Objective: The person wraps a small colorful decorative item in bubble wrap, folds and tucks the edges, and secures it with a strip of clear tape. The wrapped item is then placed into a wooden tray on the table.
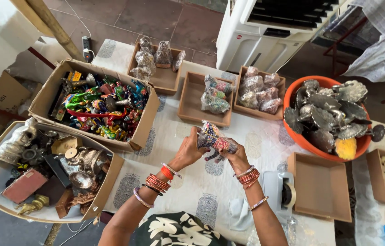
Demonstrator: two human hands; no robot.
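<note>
Over the middle of a white printed cloth (pixel 256 146), both my hands hold one small colourful figurine wrapped in clear plastic (pixel 214 137). My left hand (pixel 188 151) grips its left end. My right hand (pixel 235 155) clasps its right side from below. Both wrists wear orange and pink bangles. Just beyond the bundle stands a shallow brown tray (pixel 190 107) with two more wrapped colourful figurines in it.
A box of painted figurines (pixel 142 132) and a box of metal items (pixel 106 187) stand left. Trays of wrapped pieces (pixel 240 102) sit at the back. An orange tub of metal leaf pieces (pixel 311 146), an empty tray (pixel 320 189), a tape dispenser (pixel 285 191) lie right.
</note>
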